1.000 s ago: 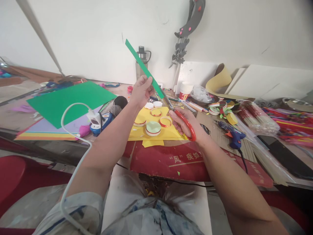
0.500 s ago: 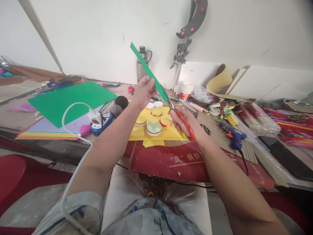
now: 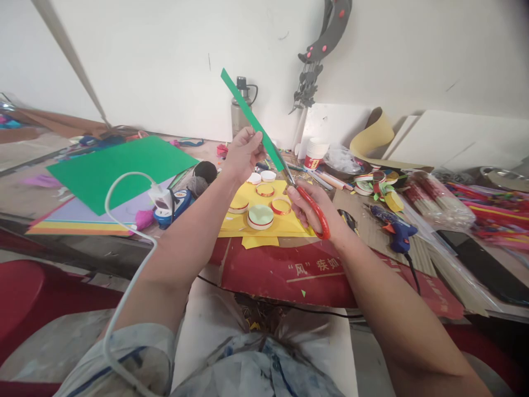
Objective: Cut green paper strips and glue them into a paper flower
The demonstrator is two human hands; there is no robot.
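Observation:
A long green paper strip (image 3: pixel 244 107) slants up and to the left, pinched between the thumb and fingers of my left hand (image 3: pixel 244 153). My right hand (image 3: pixel 314 207) is closed round the red handles of a pair of scissors (image 3: pixel 313 205). Their metal blades lie along the strip's lower end; how wide they are apart I cannot make out. Below both hands, a round box with a pale green top (image 3: pixel 260 215) and several rings, among them a red-and-gold ring (image 3: pixel 281 206), lie on yellow sheets (image 3: pixel 289 226).
A large green sheet (image 3: pixel 124 171) tops a paper stack at left. A white cable (image 3: pixel 124 298) crosses my left arm. Right of my right hand lie a glue gun (image 3: pixel 399 231) and a black phone (image 3: pixel 483 264). Behind stand a paper cup (image 3: pixel 316 153) and a bottle (image 3: pixel 241 116).
Hardly anything differs. The strip's lower end looks slightly shorter beside the blades, and its upper tip sits a touch higher. Both hands keep their hold.

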